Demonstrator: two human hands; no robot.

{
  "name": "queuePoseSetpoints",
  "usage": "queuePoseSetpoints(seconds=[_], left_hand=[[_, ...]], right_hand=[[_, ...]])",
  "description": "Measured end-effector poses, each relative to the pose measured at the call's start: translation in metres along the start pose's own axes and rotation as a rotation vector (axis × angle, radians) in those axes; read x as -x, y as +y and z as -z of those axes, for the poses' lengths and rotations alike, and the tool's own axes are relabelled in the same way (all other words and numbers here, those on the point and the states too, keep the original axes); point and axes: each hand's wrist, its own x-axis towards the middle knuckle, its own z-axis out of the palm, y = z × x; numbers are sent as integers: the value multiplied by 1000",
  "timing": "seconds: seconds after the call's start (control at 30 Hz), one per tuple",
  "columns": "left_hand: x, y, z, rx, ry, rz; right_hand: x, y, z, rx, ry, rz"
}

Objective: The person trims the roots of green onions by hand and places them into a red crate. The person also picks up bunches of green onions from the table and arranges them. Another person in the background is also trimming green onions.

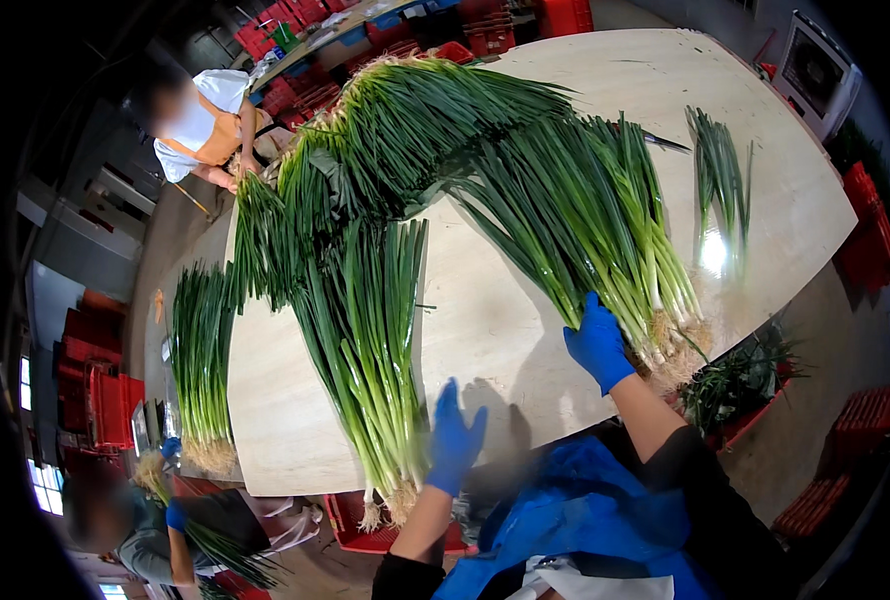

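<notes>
The right bundle of green onions (605, 225) lay on the pale tabletop (300, 420), its long axis slanting from leaf tips at the upper left to bushy roots near the table's close edge at the lower right. The person's right hand (599, 345), in a blue glove, touched its left side near the pale stalks; whether the fingers were closed around any of them could not be told. The left bundle (370, 345) ran more nearly straight toward the person, roots at the near edge and leaves pointing away, a little leftward. Beside its root end the left hand (453, 440), also gloved in blue, was spread wide with nothing in it. Across the table's far side the large heap (435, 115) arched, its roots outward and its leaves toward the person.

Below the near edge at the right, a red crate (750, 420) held loose green leaves (730, 385). Another red bin (350, 522) sat under the left bundle's roots, its contents mostly hidden. Further red crates (870, 235) stood stacked beyond the table's right side.
</notes>
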Motion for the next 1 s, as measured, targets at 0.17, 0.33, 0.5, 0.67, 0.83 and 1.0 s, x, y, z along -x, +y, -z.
queuePoseSetpoints(seconds=[0.17, 0.33, 0.5, 0.67, 0.83, 1.0], left_hand=[[-29, 42, -57, 489, -344, 169], [-48, 71, -82, 884, -440, 276], [-68, 81, -123, 1246, -372, 418], [-75, 94, -97, 1545, -401, 587], [-55, 9, -95, 1482, -459, 683], [-40, 25, -70, 1395, -499, 607]], right_hand=[[22, -14, 16, 178, -29, 132], [26, 15, 5, 78, 12, 20], [19, 7, 4, -119, -131, -83], [21, -1, -3, -723, -391, -131], [58, -39, 34, -469, -703, 172], [45, 9, 11, -248, 186, 268]])
